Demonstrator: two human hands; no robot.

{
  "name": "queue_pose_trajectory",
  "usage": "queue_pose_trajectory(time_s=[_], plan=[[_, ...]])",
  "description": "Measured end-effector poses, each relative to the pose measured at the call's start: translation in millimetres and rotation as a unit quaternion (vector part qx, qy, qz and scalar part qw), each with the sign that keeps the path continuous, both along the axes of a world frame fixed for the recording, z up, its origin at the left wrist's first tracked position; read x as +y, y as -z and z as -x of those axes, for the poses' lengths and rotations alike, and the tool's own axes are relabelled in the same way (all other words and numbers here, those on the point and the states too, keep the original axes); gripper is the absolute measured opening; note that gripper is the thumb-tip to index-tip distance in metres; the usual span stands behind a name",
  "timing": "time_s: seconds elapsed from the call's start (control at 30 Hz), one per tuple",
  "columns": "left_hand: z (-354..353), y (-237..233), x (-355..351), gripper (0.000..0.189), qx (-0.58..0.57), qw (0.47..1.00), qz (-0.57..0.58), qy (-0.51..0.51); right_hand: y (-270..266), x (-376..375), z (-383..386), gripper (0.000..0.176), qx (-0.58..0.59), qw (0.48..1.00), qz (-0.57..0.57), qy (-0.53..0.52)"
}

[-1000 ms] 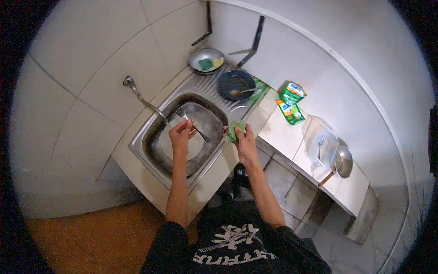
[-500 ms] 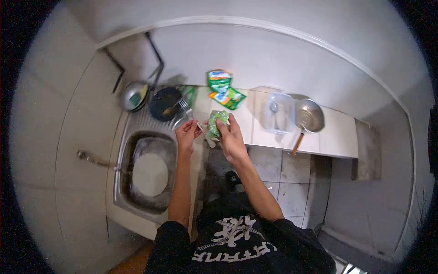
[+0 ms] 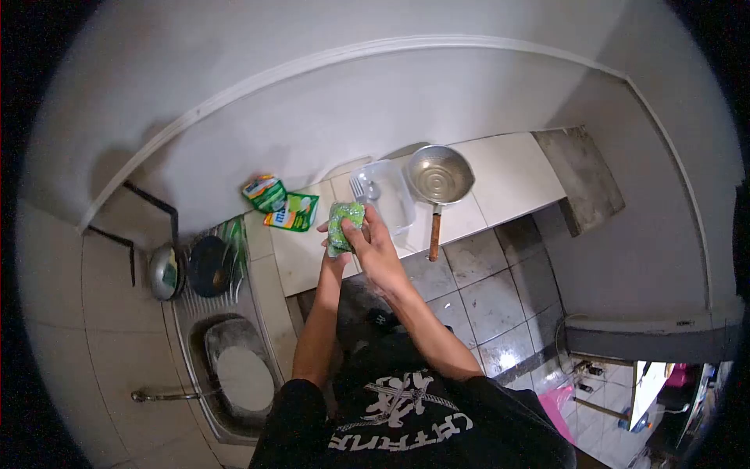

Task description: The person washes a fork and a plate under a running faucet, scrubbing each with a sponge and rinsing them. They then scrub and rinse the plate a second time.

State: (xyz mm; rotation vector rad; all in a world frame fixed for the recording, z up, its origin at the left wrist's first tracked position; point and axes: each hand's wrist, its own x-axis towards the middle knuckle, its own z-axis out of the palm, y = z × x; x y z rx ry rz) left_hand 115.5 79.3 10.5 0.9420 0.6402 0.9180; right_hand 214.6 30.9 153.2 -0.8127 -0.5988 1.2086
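Above the counter (image 3: 500, 176) edge, my right hand (image 3: 376, 246) is closed around a green sponge (image 3: 344, 219). My left hand (image 3: 329, 250) sits mostly hidden behind it; its grip cannot be told. Fork (image 3: 358, 187) tines show just above the sponge, beside a clear container (image 3: 393, 199). A pan (image 3: 440, 176) stands next to the container, and green packets (image 3: 283, 205) lie to the left.

Your tiled tabletop (image 3: 508, 168) runs along the wall from the sink's drainboard (image 3: 205, 303) to a dark slab (image 3: 582, 176) at its right end. On it, left to right: a green packet (image 3: 266, 193) touching a flatter green sachet (image 3: 295, 211), a clear plastic container (image 3: 391, 199) and, just beside that, a steel pan (image 3: 440, 173) whose wooden handle (image 3: 433, 232) overhangs the front edge.
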Motion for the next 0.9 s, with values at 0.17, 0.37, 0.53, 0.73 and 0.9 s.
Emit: queue_pose_trajectory(time_s=[0.17, 0.37, 0.53, 0.73, 0.9], plan=[[-80.4, 12.0, 45.7, 0.051, 0.008, 0.999, -0.008, 0.051, 31.3, 3.3, -19.8, 0.038, -0.045, 0.996, 0.019, 0.076], [-100.2, 39.0, 65.1, 0.037, 0.023, 0.997, -0.016, 0.076, -1.0, -16.0, -64.3, 0.044, 0.027, 0.993, 0.064, 0.094], [-122.2, 21.9, 72.1, 0.020, 0.406, 0.908, -0.093, 0.034, 31.1, -11.6, -96.4, 0.021, 0.012, 0.980, 0.021, 0.197], [-106.5, 20.8, 69.4, 0.020, 0.370, 0.898, -0.240, -0.003, 17.1, -11.1, -96.4, 0.019, 0.037, 0.980, 0.023, 0.195], [-70.0, -38.5, 50.8, 0.015, 0.305, 0.937, -0.173, -0.004, -5.7, -4.3, -79.1, 0.019, 0.036, 0.992, 0.008, 0.120]])
